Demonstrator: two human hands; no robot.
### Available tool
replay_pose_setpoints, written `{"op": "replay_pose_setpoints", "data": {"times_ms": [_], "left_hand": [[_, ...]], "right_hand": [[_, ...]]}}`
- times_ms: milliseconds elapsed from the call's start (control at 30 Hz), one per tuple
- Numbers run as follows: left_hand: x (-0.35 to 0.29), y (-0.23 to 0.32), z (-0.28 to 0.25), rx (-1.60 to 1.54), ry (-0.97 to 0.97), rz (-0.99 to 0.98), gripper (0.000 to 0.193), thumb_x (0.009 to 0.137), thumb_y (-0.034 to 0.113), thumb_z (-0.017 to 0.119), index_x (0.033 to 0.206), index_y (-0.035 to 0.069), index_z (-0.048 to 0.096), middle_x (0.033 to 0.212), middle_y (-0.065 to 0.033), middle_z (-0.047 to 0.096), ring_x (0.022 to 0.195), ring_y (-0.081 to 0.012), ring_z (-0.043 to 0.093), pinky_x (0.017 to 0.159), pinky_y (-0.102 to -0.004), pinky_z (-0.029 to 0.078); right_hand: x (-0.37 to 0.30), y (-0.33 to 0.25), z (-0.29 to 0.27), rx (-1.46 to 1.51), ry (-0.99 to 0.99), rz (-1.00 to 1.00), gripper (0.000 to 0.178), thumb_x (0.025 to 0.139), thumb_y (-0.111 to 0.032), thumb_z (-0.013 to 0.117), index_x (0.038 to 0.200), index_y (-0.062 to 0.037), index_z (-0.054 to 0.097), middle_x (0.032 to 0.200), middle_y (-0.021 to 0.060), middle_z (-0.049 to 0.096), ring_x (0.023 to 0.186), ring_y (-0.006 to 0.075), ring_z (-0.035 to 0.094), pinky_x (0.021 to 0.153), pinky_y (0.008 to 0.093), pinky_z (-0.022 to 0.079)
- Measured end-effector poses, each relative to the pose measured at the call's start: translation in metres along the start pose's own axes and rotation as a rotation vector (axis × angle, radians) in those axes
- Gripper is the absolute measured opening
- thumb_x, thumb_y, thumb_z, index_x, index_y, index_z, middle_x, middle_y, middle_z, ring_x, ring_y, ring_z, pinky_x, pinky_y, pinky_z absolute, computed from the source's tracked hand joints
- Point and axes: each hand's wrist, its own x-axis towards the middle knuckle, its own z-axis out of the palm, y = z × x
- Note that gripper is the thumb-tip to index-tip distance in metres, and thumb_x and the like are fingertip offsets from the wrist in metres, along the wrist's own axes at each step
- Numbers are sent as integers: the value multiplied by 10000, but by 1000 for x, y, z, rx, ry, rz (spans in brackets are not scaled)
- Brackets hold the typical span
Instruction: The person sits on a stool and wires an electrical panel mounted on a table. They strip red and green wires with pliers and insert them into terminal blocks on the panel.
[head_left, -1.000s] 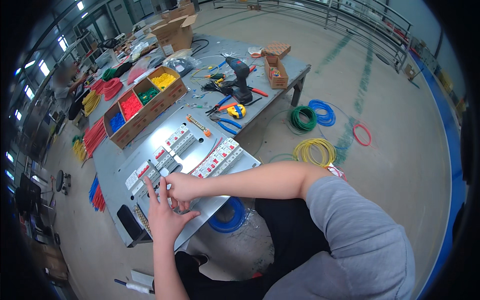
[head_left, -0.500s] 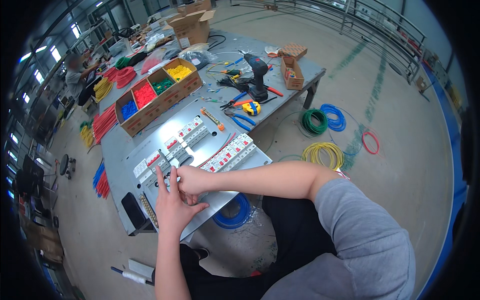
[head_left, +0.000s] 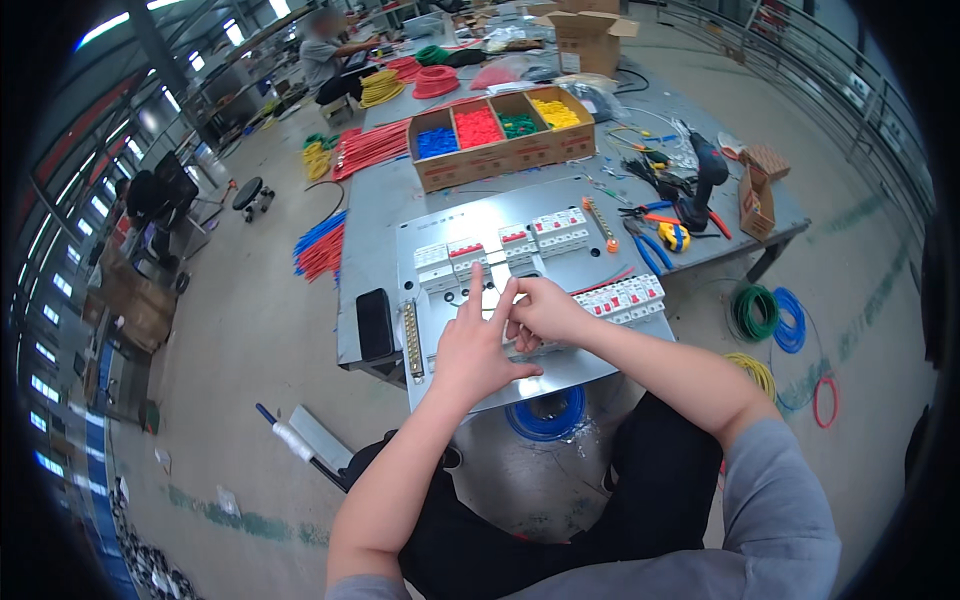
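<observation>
A silvery metal mounting plate [head_left: 425,232] lies at the table's near edge. Along its back stand white circuit breakers [head_left: 466,252] with red switches; a longer row of breakers [head_left: 622,298] sits at its right. Over the plate's front half, my left hand [head_left: 474,348] has its fingers stretched apart and thumb out, holding nothing visible. Against it, my right hand [head_left: 546,312] is closed with bent fingers; whatever is between them is hidden. A brass terminal bar [head_left: 412,340] runs along the plate's left side, and another terminal bar [head_left: 600,224] with orange ends lies at the back right.
Left of the plate lies a black phone [head_left: 375,324]. Behind it stands a divided cardboard box [head_left: 505,160] of coloured small parts. To the right are blue-handled pliers [head_left: 650,248], a yellow tape measure [head_left: 675,236] and a cordless drill [head_left: 706,180]. A blue wire coil [head_left: 545,415] sits below.
The view has turned, so the table and plate appear farther right and more level. My hands stay together over the plate, left fingers spread and right hand closed.
</observation>
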Motion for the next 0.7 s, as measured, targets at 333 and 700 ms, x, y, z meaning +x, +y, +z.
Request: {"op": "replay_pose_setpoints", "data": {"times_ms": [333, 700], "left_hand": [[-4, -6, 0, 26, -41, -26, 1347, 573, 617, 973, 1685, 267, 300, 1729, -309, 114, 1181, -407, 683, 974, -463, 575], [-7, -6, -2, 7, -82, -44, 1362, 565, 633, 974, 1688, 271, 293, 1736, -308, 88, 1138, -400, 704, 951, -453, 585]], "right_hand": [[2, -1, 5, -39, -33, -19, 201, 1088, -153, 561, 1198, 16, 559, 815, 131, 721, 602, 212, 724, 511, 334, 593], [1, 1, 9, 5, -41, -10, 183, 1096, -139, 566, 1176, 26, 560, 788, 129, 719, 575, 210, 715, 498, 340, 591]]}}
